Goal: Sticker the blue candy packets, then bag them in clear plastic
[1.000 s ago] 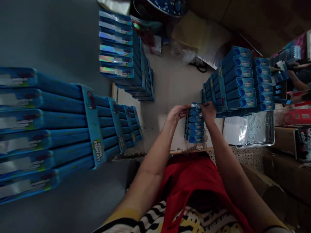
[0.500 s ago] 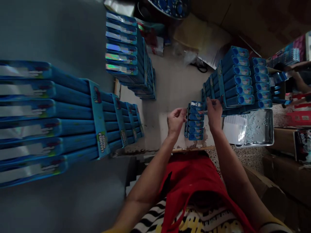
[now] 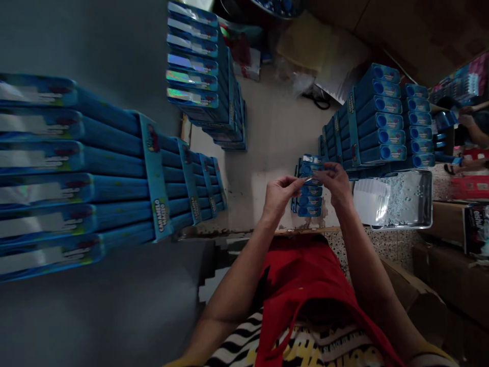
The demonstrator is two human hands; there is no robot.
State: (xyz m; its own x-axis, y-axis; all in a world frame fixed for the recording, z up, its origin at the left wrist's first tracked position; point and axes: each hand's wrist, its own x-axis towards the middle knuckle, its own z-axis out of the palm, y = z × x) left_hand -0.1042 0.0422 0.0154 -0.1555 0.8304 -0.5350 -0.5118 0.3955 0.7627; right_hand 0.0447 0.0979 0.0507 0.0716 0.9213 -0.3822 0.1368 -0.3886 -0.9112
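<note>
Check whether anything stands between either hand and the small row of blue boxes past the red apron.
Nothing visible stands between the left hand or right hand and that small row of blue boxes; just a small pale piece shows between the hands.

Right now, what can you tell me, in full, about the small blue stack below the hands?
The small blue stack stands on the table, near the person's side. It is a row of blue boxes; several ends show a darker oval and small print, and one carries a pale patch. Its surface looks like card or plastic. The left hand and right hand are over it, hiding part; whether they touch it is unclear.
</note>
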